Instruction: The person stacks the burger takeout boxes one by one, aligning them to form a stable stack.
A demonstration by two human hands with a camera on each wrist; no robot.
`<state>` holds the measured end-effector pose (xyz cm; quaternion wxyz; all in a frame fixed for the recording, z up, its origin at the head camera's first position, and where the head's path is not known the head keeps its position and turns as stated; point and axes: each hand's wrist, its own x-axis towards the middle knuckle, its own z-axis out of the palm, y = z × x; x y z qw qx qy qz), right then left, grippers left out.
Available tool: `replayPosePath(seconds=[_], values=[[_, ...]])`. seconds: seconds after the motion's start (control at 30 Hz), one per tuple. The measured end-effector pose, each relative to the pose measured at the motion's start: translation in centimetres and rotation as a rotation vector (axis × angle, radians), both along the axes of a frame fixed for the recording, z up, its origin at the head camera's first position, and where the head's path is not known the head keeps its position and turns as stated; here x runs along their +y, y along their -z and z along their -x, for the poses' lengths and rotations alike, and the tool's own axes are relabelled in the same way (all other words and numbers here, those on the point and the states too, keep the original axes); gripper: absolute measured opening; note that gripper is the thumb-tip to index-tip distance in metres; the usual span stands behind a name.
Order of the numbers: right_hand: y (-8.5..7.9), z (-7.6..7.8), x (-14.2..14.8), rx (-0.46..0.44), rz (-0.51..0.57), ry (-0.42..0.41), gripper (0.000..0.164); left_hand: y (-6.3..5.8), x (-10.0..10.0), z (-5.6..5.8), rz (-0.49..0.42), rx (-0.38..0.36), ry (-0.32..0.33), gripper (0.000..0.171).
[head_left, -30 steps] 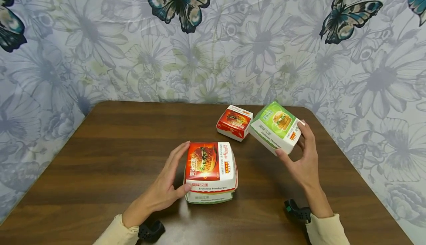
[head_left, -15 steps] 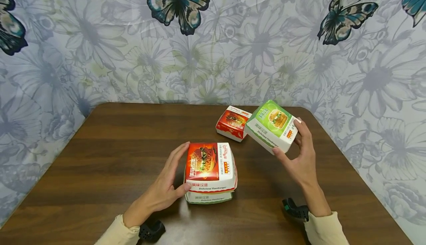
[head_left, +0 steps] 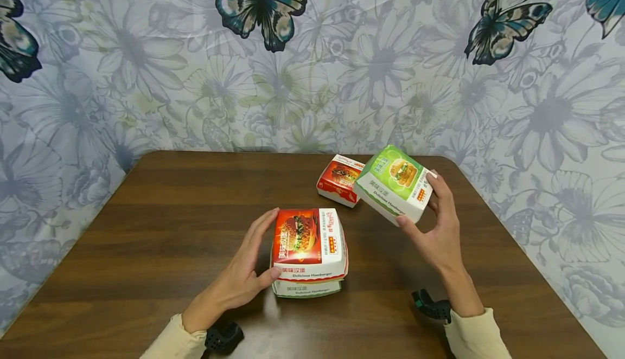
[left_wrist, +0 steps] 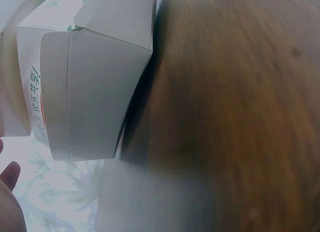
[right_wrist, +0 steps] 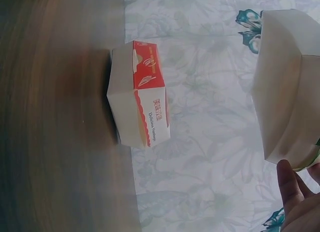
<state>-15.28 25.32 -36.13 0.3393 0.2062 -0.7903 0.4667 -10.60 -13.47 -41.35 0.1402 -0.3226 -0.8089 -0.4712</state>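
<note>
In the head view, a red-and-white hamburger box [head_left: 298, 237] sits on top of a green-and-white hamburger box [head_left: 307, 289] at the table's middle. My left hand [head_left: 239, 267] grips the red box at its left side, thumb on the front corner and fingers toward the back. The lower box [left_wrist: 95, 96] fills the upper left of the left wrist view. Another green hamburger box [head_left: 394, 183] is held up, tilted, by my right hand [head_left: 437, 234], pinched between thumb and fingers. The right wrist view shows this raised box's [right_wrist: 285, 86] pale underside.
Behind the raised green box, a red hamburger box [head_left: 337, 181] lies on the table, partly covered in the head view. The brown wooden table [head_left: 195, 196] meets a wall with floral paper [head_left: 219, 88] at the back. Black bands [head_left: 223, 338] circle both wrists.
My right hand has carried the raised green box a little to the left, so it hides more of the red box behind. The left hand and the stack stay put.
</note>
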Motion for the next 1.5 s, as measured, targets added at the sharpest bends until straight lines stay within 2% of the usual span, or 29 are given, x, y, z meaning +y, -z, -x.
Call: replayPosePath(seconds=[0.13, 0.37, 0.6, 1.0, 1.23, 1.5], values=[[-0.3, -0.1, -0.3, 0.022, 0.006, -0.027, 0.090, -0.2, 0.1, 0.1, -0.009, -0.003, 0.002, 0.089], [-0.6, -0.6, -0.7, -0.001, -0.010, -0.040, 0.091, -0.3, 0.1, 0.1, -0.011, -0.010, 0.005, 0.089], [-0.9, -0.8, -1.5, 0.044, -0.017, -0.086, 0.088, -0.2, 0.1, 0.1, -0.013, 0.000, 0.008, 0.088], [-1.5, -1.0, -2.5, 0.059, -0.060, -0.135, 0.093, -0.3, 0.1, 0.0, -0.012, -0.014, 0.004, 0.085], [-2.0, -1.4, -3.6, 0.049, -0.075, -0.176, 0.095, -0.3, 0.1, -0.1, -0.013, -0.014, 0.000, 0.085], [-2.3, -1.8, -4.4, 0.017, -0.134, -0.175, 0.093, -0.3, 0.1, -0.2, -0.007, -0.011, -0.006, 0.086]])
